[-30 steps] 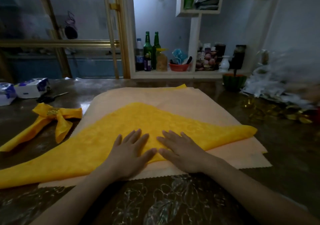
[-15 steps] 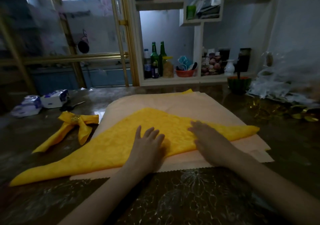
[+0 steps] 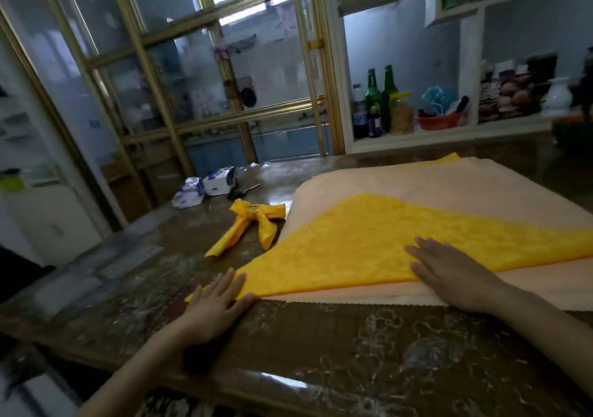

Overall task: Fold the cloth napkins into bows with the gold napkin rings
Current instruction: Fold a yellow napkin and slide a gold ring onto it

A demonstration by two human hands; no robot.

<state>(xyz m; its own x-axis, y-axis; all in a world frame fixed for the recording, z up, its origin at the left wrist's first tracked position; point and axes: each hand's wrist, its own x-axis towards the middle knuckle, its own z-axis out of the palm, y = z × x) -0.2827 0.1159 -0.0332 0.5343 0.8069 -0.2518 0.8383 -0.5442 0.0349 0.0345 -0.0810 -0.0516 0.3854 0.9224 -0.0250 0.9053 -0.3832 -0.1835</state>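
So far, one bow is done. A finished yellow bow napkin (image 3: 253, 227) lies on the glossy tabletop (image 3: 353, 359) at about ten o'clock from the work in hand. A gold napkin ring (image 3: 252, 210) cinches its waist, and its two tails trail toward seven o'clock.

The second piece is at an early stage. A yellow damask napkin (image 3: 369, 243) lies folded into a wide, flat triangle on a stack of peach cloths (image 3: 465, 188), apex toward twelve o'clock and long edge toward the person. Its left tip overhangs the stack onto the table.

Both hands lie flat with fingers straight, gripping nothing, and are well apart from each other. The left hand (image 3: 218, 301) presses the triangle's tip at nine o'clock, palm partly on the bare table. The right hand (image 3: 449, 272) presses the long edge, at three o'clock from the left. I judge this to be smoothing of the first fold.

By my reading, this napkin has yet to be narrowed into a band, have its ends looped, and get a ring over the middle. No loose ring shows in view, so one would have to be fetched.

A yellow corner (image 3: 449, 160) peeks out at the stack's far edge, which suggests more napkins wait. Tissue packs (image 3: 205, 187) and scissors (image 3: 244, 189) lie beyond the bow at eleven o'clock.
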